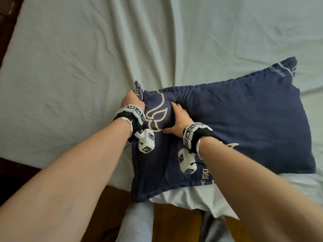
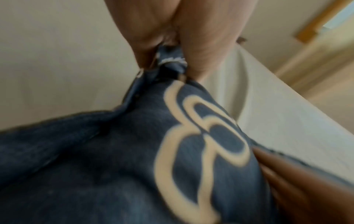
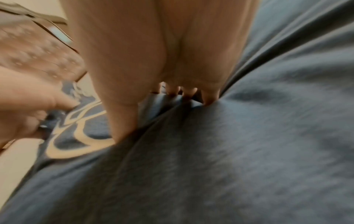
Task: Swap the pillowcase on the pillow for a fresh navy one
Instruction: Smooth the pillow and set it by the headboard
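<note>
A pillow in a navy pillowcase (image 1: 244, 123) with cream line art and white lettering lies on the bed near its front edge. My left hand (image 1: 133, 100) pinches the far left corner of the navy pillowcase (image 2: 172, 63) between thumb and fingers. To its right, my right hand (image 1: 176, 119) presses into the navy fabric (image 3: 229, 151), fingers and thumb curled around a bulge of the pillow. White fabric (image 1: 188, 198) shows under the pillow's near edge.
The pale green bed sheet (image 1: 104, 58) stretches wrinkled to the left and beyond the pillow. Dark wooden floor (image 1: 113, 198) runs along the bed's front edge, with my legs in light trousers (image 1: 136, 224) below. A patterned brown object (image 3: 38, 57) appears in the right wrist view.
</note>
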